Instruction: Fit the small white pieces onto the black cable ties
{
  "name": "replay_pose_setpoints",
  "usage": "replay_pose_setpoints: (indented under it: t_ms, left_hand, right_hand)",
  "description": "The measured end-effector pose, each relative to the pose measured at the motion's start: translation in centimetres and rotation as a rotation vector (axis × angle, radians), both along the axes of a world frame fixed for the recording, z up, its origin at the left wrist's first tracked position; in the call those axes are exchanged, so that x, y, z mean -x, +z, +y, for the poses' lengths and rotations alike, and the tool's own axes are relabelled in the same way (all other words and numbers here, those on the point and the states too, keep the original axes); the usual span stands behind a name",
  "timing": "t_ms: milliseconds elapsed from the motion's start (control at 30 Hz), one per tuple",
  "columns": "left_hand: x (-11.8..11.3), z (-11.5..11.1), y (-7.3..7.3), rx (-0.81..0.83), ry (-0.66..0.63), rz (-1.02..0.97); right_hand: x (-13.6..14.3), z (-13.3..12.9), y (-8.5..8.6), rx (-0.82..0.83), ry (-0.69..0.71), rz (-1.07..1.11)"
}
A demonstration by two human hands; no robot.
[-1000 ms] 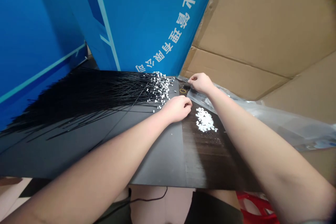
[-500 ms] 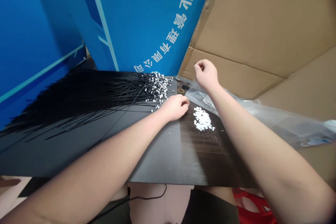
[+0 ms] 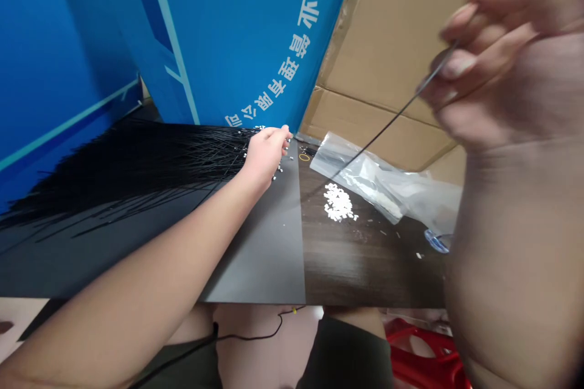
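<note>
My right hand (image 3: 497,55) is raised at the upper right, large and blurred, its fingers closed on a thin black strand (image 3: 392,120) that slants down to the left. Over the white-tipped ends of a wide bundle of black strands (image 3: 137,161) is my left hand (image 3: 267,155). Its fingers are pressed together, and whatever they hold is too small to make out. A small pile of white pieces (image 3: 338,202) lies on the dark wood surface, right of the left hand.
A clear plastic bag (image 3: 360,176) lies behind the pile. Near it are a yellow ring (image 3: 304,157) and blue-handled scissors (image 3: 438,242). A blue printed panel (image 3: 237,30) and cardboard (image 3: 387,61) stand behind the table. A red stool (image 3: 424,358) is below.
My right hand has moved up and right, close to the camera, with a black strand now stretched from it. My left hand has moved left and up onto the white tips.
</note>
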State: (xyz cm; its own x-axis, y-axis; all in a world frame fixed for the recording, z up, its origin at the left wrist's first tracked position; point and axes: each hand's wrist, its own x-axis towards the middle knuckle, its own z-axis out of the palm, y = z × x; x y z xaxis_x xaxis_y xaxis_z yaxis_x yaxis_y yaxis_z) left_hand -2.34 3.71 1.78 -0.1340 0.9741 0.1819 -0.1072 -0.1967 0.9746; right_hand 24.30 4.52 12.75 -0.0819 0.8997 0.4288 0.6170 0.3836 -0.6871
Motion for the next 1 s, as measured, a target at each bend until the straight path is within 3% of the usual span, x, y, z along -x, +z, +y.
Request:
replay_pose_setpoints:
  t_ms: [167,233,300,467,667,767,833,900,1000]
  left_hand:
    - [-0.3,-3.1,3.0,0.066,-0.533,-0.010]
    - [-0.5,-3.8,3.1,0.127,-0.688,-0.072]
    - [-0.7,-4.0,2.5,0.153,-0.755,-0.110]
    - [-1.2,-3.1,0.1,0.186,-0.721,-0.061]
    - [-2.1,-3.3,-0.8,0.203,-0.691,0.000]
    - [-2.6,-3.6,-0.8,0.219,-0.642,0.023]
    - [-2.9,-3.7,-0.9,0.215,-0.587,0.029]
    - [-3.0,-3.7,-1.0,0.195,-0.521,0.043]
    - [-3.1,-3.5,-1.3,0.181,-0.462,0.089]
  right_hand:
    - [6.7,-5.3,-1.6,0.105,0.129,0.291]
    - [8.2,-6.4,-3.0,0.165,0.155,0.376]
    - [8.6,-6.6,-4.7,0.203,0.151,0.439]
    - [7.4,-5.4,-8.8,0.235,0.118,0.505]
    - [6.6,-4.9,-11.4,0.294,0.181,0.622]
    - [5.5,-4.5,-11.7,0.264,0.137,0.605]
    - [4.2,-4.3,-11.3,0.184,0.025,0.551]
    - [2.7,-4.4,-10.6,0.117,-0.088,0.430]
    - [1.1,-4.9,-9.4,0.184,-0.073,0.164]
